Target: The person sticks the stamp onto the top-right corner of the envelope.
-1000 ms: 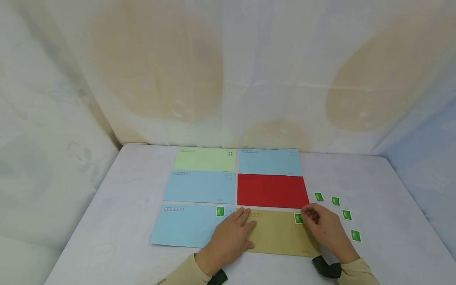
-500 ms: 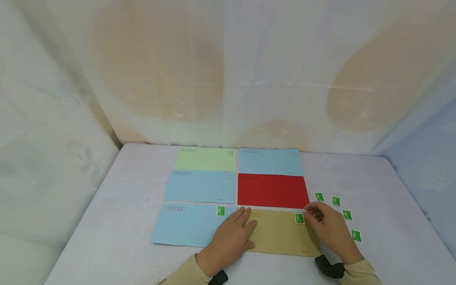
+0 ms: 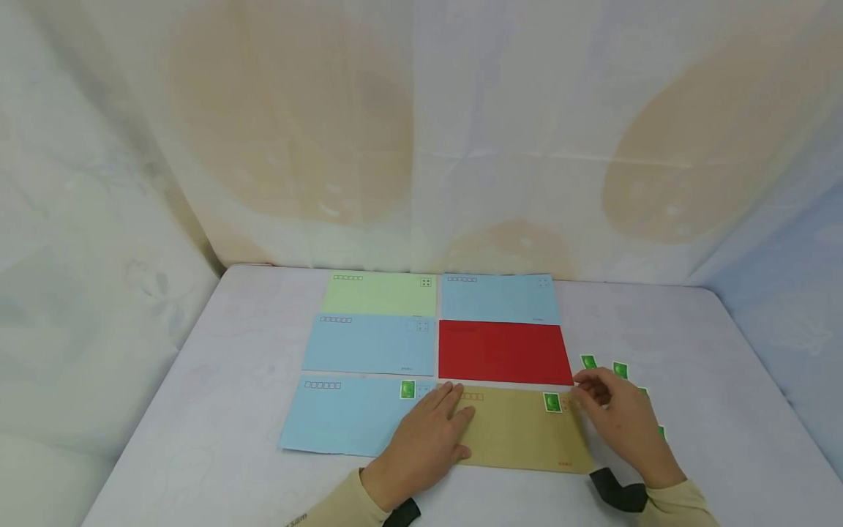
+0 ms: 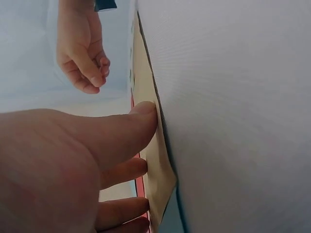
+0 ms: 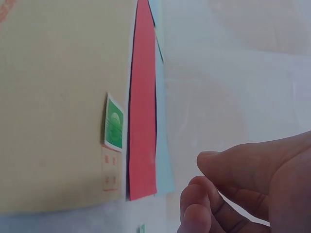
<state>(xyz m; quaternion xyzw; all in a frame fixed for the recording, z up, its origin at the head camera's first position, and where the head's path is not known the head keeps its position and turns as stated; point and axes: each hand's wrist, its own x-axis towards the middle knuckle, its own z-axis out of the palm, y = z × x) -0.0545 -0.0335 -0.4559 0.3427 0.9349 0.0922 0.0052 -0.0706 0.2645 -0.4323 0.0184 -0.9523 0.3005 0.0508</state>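
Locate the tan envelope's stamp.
Head view, right of centre: the green stamp lies near the top right corner of the tan envelope, left of the right hand.

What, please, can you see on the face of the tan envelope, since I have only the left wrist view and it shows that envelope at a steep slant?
Observer: The head view shows a green stamp near the upper right corner of the tan envelope.
Operator: Thank you; would you tell me whether any other envelope bears one?
Observer: Yes, the nearest blue envelope on the left has a second stamp near its upper right corner.
Operator: And are there any loose ones about, please?
Observer: Yes, four green stamps lie on the white table, some partly hidden by the right hand in the head view.
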